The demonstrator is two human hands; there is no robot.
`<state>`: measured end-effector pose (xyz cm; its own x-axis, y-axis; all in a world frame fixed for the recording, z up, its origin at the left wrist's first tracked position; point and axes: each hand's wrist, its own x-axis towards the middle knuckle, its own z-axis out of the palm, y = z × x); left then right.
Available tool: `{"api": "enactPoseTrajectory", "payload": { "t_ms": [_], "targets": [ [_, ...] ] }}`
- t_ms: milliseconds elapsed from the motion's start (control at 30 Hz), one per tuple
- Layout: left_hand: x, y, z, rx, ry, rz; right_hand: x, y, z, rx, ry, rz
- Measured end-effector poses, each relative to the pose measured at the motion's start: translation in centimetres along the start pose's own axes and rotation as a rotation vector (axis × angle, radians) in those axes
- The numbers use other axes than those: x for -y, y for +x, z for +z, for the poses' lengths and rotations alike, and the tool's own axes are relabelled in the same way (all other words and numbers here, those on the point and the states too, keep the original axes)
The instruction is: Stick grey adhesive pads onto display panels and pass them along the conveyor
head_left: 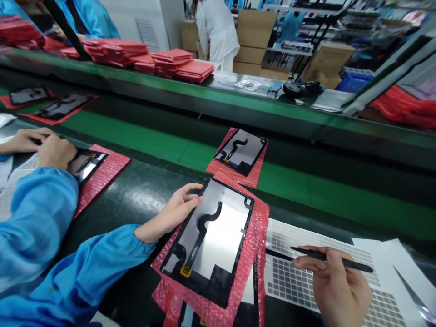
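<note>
My left hand (175,211) grips the upper left edge of a tablet display panel (221,236), with the thumb over its rim. The panel lies tilted on pink bubble wrap (257,222), its silver back up, with a curved black flex cable (200,231) and a gold-coloured connector (185,271). Between the fingers of my right hand (340,284) is a pair of black tweezers (361,265), pointing left. This hand hovers over a white sheet of small grey stickers (289,277). Under the bubble wrap, part of another panel (248,290) shows.
Another panel (243,150) on pink wrap rests on the green conveyor belt (289,181) ahead. At left, a co-worker's hands (56,147) handle a similar panel (90,163). Stacks of pink bubble bags (184,66) line the raised shelf. White paper (402,263) lies at right.
</note>
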<state>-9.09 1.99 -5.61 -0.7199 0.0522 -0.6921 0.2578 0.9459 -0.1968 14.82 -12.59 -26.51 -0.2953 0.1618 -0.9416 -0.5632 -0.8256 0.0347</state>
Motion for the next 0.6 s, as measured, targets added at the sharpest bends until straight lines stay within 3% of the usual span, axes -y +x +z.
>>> {"api": "enactPoseTrajectory", "payload": {
  "t_ms": [133, 233, 333, 467, 600],
  "targets": [
    [-1.3, 1.6, 1.4, 0.003, -0.036, 0.053, -0.4, -0.2, -1.7, -0.044, 0.044, 0.014],
    [-2.8, 5.0, 3.9, 0.001, -0.054, 0.126, -0.8, -0.2, -2.2, -0.049, 0.087, 0.021],
    [-4.5, 11.1, 8.4, -0.005, -0.06, 0.207, -1.3, -0.2, -2.3, -0.04, 0.126, 0.0],
    [-6.4, 19.3, 15.7, -0.01, -0.023, 0.289, -1.7, 0.0, -2.4, -0.028, 0.09, 0.005],
    [-7.2, 23.4, 21.0, -0.017, 0.079, 0.305, -1.9, 0.1, -2.6, -0.021, 0.113, 0.014]
  ]
}}
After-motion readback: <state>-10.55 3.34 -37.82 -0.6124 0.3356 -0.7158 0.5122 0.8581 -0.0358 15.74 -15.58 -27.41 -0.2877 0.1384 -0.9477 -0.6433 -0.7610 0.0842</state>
